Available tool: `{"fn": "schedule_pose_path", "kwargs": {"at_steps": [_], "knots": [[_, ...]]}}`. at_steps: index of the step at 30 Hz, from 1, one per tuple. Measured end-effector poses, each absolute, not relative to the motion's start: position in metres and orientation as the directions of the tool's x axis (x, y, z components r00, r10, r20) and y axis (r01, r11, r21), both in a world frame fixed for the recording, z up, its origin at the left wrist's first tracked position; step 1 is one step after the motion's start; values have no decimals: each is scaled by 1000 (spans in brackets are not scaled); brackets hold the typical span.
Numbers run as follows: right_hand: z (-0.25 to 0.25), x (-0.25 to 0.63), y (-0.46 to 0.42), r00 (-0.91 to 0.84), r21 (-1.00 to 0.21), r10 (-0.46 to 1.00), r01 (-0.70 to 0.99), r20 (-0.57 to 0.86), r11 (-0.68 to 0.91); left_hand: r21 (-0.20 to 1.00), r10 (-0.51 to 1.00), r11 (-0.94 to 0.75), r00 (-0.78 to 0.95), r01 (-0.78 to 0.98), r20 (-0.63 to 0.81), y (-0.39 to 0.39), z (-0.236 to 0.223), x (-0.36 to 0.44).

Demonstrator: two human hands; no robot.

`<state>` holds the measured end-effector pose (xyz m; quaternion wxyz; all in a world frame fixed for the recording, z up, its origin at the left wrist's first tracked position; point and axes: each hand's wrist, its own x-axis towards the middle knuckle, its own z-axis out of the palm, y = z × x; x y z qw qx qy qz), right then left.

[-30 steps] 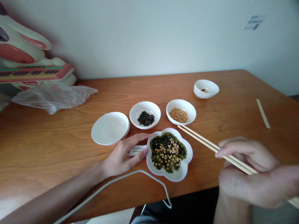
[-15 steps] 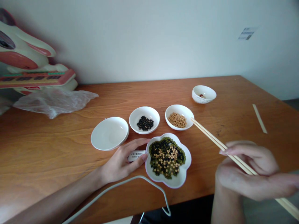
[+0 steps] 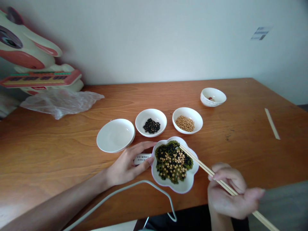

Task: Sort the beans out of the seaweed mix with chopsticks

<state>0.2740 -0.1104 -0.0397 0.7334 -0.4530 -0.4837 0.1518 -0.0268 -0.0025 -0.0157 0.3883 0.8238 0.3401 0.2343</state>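
My left hand (image 3: 125, 165) holds the left edge of a white flower-shaped bowl (image 3: 187, 185), with a white label (image 3: 141, 158) between thumb and fingers. Mixed inside are green beans, black beans and tan soybeans. Wooden chopsticks (image 3: 203, 166) rest in my right hand (image 3: 228, 194), which is closed around them. Their tips are over the beans near the bowl's upper right; I cannot make out anything between them. Behind stand a small bowl of black beans (image 3: 151, 126), a bowl of soybeans (image 3: 184, 123) and a white bowl (image 3: 115, 136) with nothing visible inside.
Farther back is a white bowl (image 3: 213, 97) with a few reddish bits. A pale strip (image 3: 272, 124) lies at the right. On the left are a crumpled plastic bag (image 3: 62, 102) and a cow-shaped toy keyboard (image 3: 40, 80). A white cable (image 3: 115, 194) crosses the front edge.
My right hand has moved left, taking the chopstick tips from beside the soybean bowl to over the flower-shaped bowl. My left hand keeps its hold. The view has shifted slightly.
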Motion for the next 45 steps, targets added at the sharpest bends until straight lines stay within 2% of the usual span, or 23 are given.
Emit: {"fn": "schedule_pose_path", "kwargs": {"at_steps": [6,10,14,24,37,45], "knots": [[-37,268,-116,332,-863,796,189,505,469,809,734,-465,668,359,126,-3,-16,-27],[-34,260,-109,265,-861,826,261,498,436,815,733,-462,668,350,129,-3,-16,-27],[-32,245,-103,295,-842,806,352,513,407,817,732,-465,667,342,138,-3,-16,-27],[-41,238,-112,370,-860,793,368,484,353,816,735,-467,662,340,144,-3,-17,-27],[-41,236,-114,329,-848,816,419,476,326,812,729,-483,664,329,165,-3,-13,-26],[-41,235,-111,280,-806,808,475,519,353,813,733,-483,658,326,172,-2,-16,-26]]}}
